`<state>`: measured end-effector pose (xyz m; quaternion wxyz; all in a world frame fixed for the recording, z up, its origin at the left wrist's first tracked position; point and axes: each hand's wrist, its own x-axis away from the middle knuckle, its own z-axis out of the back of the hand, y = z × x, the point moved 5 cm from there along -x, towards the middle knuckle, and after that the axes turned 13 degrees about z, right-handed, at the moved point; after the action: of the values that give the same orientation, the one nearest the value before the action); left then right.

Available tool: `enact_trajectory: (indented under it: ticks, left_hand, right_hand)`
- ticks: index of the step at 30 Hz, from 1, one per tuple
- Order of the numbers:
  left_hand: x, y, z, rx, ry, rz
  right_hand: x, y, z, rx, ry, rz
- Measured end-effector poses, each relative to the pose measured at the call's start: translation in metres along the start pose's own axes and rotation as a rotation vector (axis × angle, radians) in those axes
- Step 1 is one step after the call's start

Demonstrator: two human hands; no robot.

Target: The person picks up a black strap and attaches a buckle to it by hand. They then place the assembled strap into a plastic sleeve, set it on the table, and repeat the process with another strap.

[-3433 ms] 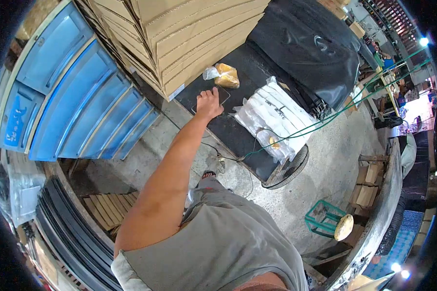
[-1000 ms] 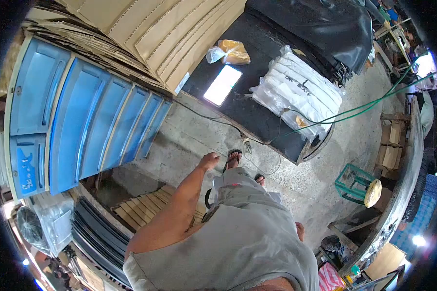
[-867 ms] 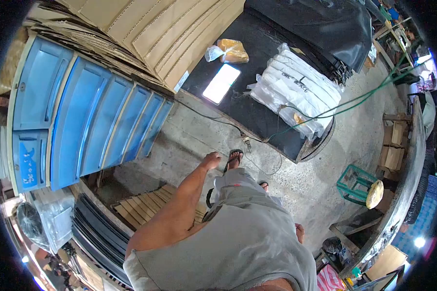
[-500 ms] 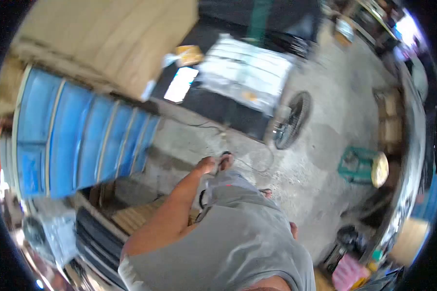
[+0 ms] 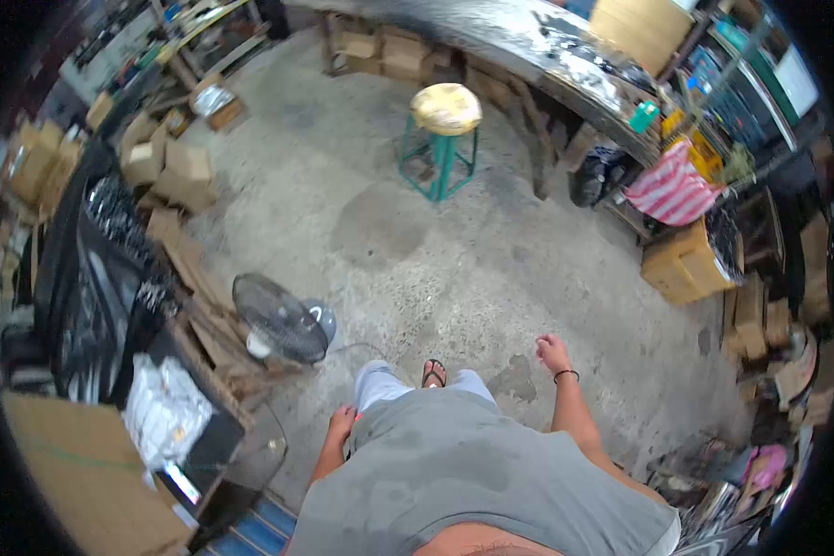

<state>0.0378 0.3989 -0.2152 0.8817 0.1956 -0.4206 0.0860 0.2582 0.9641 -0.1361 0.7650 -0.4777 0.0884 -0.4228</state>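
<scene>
My left hand (image 5: 343, 422) hangs low beside my left thigh, near the light shorts (image 5: 380, 385) and a small red mark on them. Its fingers are too small and foreshortened to make out their pose. Out to the right, away from my body, my right hand (image 5: 553, 354) hangs over the concrete floor with loosely bent fingers and nothing visible in it. A dark band (image 5: 566, 374) circles that wrist. One foot in a black flip-flop (image 5: 433, 373) shows ahead of my grey shirt (image 5: 463, 445).
A standing fan (image 5: 283, 320) is ahead on the left, beside a bench with a silvery plastic bundle (image 5: 165, 408) and a phone (image 5: 182, 483). A green stool (image 5: 443, 139) stands ahead, before a long workbench (image 5: 491, 37). Cardboard boxes (image 5: 690, 259) line the right.
My view has turned right, from the blue drawers and bench toward the stool and workbench. My right hand has come into view, and my left hand is now beside my thigh.
</scene>
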Motion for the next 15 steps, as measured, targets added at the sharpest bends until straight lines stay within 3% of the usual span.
enact_trajectory:
  ticks: [3, 5, 7, 8, 9, 10, 13, 15]
  left_hand:
    - [-0.032, 0.078, 0.031, 0.036, 0.028, -0.103]
    - [-0.054, 0.124, 0.05, 0.06, 0.048, -0.16]
    - [-0.056, 0.18, 0.072, 0.012, 0.049, -0.194]
    - [-0.065, 0.197, 0.073, -0.071, 0.07, -0.197]
    - [-0.082, 0.21, 0.068, -0.081, 0.057, -0.215]
    - [-0.102, 0.214, 0.053, -0.093, -0.057, -0.169]
    - [-0.141, 0.24, 0.011, -0.249, -0.393, -0.042]
    - [-0.121, 0.284, 0.008, 0.272, -0.721, 0.261]
  right_hand:
    - [0.025, 0.047, 0.036, -0.006, 0.172, -0.101]
    - [0.056, 0.092, 0.039, 0.192, 0.119, -0.23]
    - [0.093, 0.203, 0.012, 0.39, -0.005, -0.336]
    - [0.125, 0.222, -0.002, 0.142, -0.055, -0.563]
    - [0.143, 0.223, -0.016, -0.117, -0.101, -0.774]
    - [0.148, 0.208, -0.027, -0.186, -0.155, -0.829]
    - [0.091, 0.105, -0.059, -0.106, -0.338, -0.575]
    - [0.034, 0.051, -0.064, -0.047, -0.349, -0.464]
